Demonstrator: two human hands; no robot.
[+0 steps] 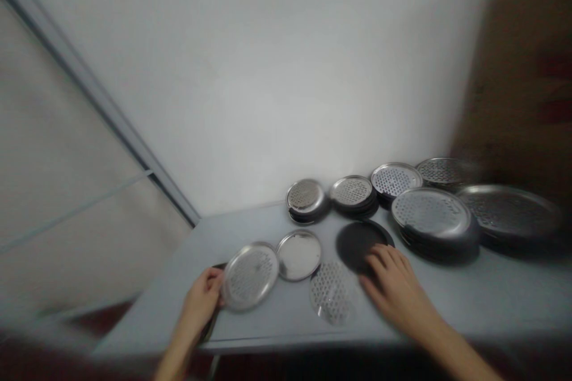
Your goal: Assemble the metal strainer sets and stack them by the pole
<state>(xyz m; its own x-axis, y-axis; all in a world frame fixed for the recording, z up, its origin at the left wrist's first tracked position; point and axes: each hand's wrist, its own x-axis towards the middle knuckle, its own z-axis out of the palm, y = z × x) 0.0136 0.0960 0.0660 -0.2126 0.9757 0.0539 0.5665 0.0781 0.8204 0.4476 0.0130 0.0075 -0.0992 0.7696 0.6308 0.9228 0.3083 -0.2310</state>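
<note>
My left hand point(204, 292) is closed on the rim of a round metal tray with a patterned, perforated-looking middle point(251, 277). The tray is tilted above the table's left part and slightly blurred. Behind it to the right, a plain round metal tray point(299, 255) lies on the table. My right hand point(395, 289) reaches over the near right edge of a black round disc point(357, 244), fingers apart; whether they touch it I cannot tell. Between my hands lies a loose perforated disc point(333, 293). Beneath my left hand, a dark flat object point(208, 328) is mostly hidden.
Stacks of round perforated metal trays line the back and right of the grey table point(179, 268): small stacks point(306, 196) point(352, 191), a third point(396, 180), and wider ones point(431, 214) point(509, 211). A white wall point(268, 71) rises directly behind; a brown surface point(518, 83) stands right.
</note>
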